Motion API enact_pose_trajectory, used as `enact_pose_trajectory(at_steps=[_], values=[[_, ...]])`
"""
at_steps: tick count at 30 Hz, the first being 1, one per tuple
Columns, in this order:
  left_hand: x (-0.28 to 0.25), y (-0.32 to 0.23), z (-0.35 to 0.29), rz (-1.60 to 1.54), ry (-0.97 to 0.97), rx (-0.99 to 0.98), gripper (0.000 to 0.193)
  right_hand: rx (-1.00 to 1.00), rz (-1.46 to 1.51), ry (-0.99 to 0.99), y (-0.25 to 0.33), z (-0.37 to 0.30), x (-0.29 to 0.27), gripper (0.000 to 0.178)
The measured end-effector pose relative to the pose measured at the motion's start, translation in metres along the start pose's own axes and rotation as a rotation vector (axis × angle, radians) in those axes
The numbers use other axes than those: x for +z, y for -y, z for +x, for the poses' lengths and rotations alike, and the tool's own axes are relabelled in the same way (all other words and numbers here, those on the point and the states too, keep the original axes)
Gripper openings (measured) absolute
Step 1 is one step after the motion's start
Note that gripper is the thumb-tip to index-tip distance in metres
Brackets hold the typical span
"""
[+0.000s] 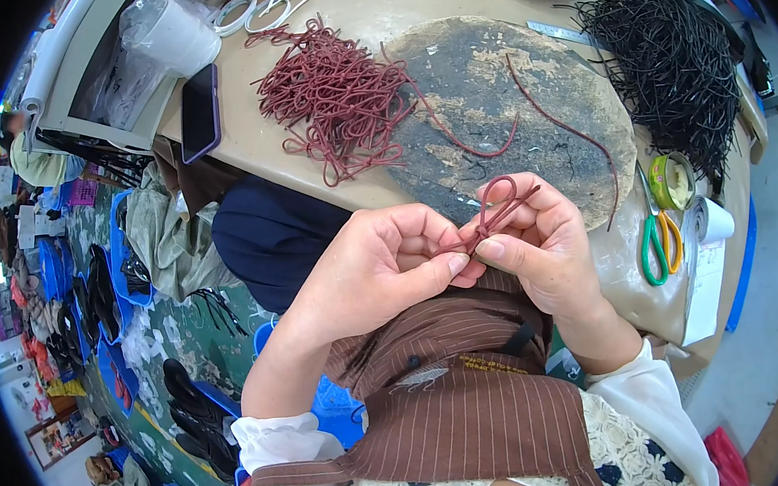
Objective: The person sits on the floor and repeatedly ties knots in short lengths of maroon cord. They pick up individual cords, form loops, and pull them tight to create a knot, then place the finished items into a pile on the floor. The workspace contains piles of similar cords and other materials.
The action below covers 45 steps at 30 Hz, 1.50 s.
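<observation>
Between my two hands is a dark red cord (483,229), looped and crossed into a knot with a loop standing up from it. My left hand (399,253) pinches the cord between thumb and forefinger. Just beside it, my right hand (540,245) pinches the same cord near the knot, thumb in front. Both hands are over my lap, at the near edge of a round worn board (524,95). Two loose red cords lie on that board, one curved (454,137) and one longer (565,119). A heap of knotted red cords (332,97) sits left of the board.
A pile of black cords (667,57) lies at the far right. Nearer are scissors with green and orange handles (654,245), a tape roll (673,182) and a white paper roll (713,220). A phone (200,113) rests at the table's left edge. Blue bins stand on the floor.
</observation>
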<state>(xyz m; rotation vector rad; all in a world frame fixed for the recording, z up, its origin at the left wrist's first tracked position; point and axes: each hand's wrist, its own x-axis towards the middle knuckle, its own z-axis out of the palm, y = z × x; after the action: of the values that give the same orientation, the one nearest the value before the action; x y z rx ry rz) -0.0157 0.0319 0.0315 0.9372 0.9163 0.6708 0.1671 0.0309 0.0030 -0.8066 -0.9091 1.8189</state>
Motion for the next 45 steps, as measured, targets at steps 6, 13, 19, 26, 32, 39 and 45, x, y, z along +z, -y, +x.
enact_pose_trajectory(at_steps=[6, 13, 19, 26, 32, 39, 45], values=[[-0.002, 0.001, 0.0, 0.025, -0.038, -0.045, 0.006, -0.107, -0.07, 0.024, 0.001, 0.006, -0.007, 0.025], [0.003, 0.016, 0.008, -0.277, -0.111, 0.26, 0.036, -0.057, 0.114, -0.03, -0.009, 0.005, -0.01, 0.014], [0.019, 0.042, 0.015, -0.248, -0.302, 0.397, 0.021, -0.085, -0.154, 0.001, -0.009, 0.005, -0.005, 0.01], [0.019, 0.035, 0.005, -0.071, -0.278, 0.298, 0.011, -0.177, -0.512, 0.081, 0.002, 0.002, -0.013, 0.009], [0.025, 0.056, 0.01, -0.241, -0.378, 0.362, 0.011, -0.165, -0.289, -0.066, -0.015, 0.0, -0.004, 0.009], [-0.004, 0.028, 0.008, -0.597, -0.05, 0.08, 0.017, 0.147, -0.312, 0.05, 0.016, 0.013, -0.021, 0.01], [0.001, 0.037, 0.009, -0.251, -0.166, 0.199, 0.012, -0.015, -0.128, 0.102, 0.011, 0.015, -0.024, 0.03]])
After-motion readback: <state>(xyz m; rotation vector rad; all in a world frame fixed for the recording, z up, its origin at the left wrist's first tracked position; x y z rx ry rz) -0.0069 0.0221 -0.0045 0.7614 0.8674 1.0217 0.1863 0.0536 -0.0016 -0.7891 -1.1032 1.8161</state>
